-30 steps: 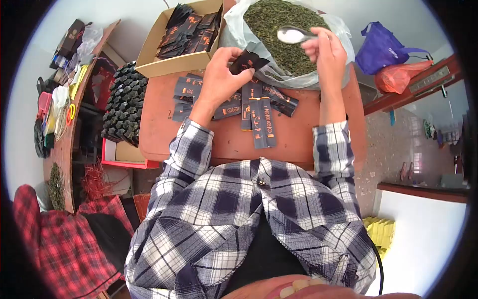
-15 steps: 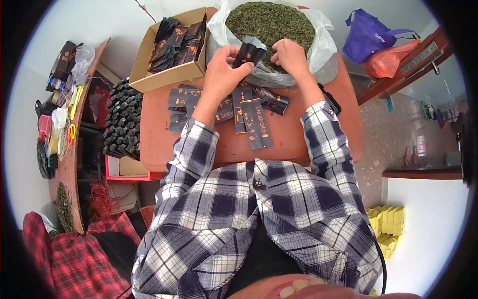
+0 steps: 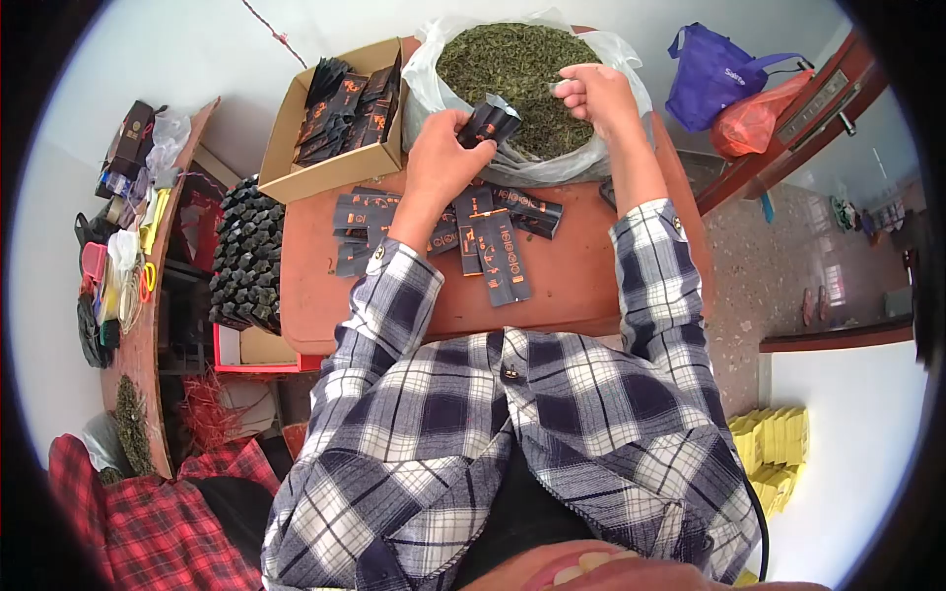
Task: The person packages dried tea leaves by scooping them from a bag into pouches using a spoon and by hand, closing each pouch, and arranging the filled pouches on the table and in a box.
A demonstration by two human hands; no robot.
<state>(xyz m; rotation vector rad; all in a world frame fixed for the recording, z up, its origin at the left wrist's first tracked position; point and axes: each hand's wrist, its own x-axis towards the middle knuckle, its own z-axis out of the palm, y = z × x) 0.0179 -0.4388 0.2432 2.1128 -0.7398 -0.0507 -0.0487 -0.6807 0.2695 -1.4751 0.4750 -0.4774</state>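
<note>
My left hand [image 3: 445, 158] grips a small black packet [image 3: 492, 122] with its silvery mouth open and facing up. Over the right part of a clear plastic bag [image 3: 429, 84] of dried green leaves [image 3: 507, 74], my right hand [image 3: 599, 97] is closed on the spoon [image 3: 559, 87], of which only a small bit shows at the fingertips. Flat black packets [image 3: 506, 258] with orange print lie overlapped on the reddish table [image 3: 374, 305], below my left hand. To the left of the bag, a cardboard box [image 3: 330, 180] holds many black packets.
A pile of dark packets [image 3: 246, 256] stands left of the table above a red box [image 3: 258, 353]. Shelf items include orange scissors [image 3: 148, 280]. Purple [image 3: 714, 84] and red [image 3: 759, 118] bags hang at the upper right. Yellow packs [image 3: 769, 448] lie lower right.
My right hand moved left toward the packet with the spoon, then back right over the leaves. My left hand still holds the packet. The whole view has shifted somewhat.
</note>
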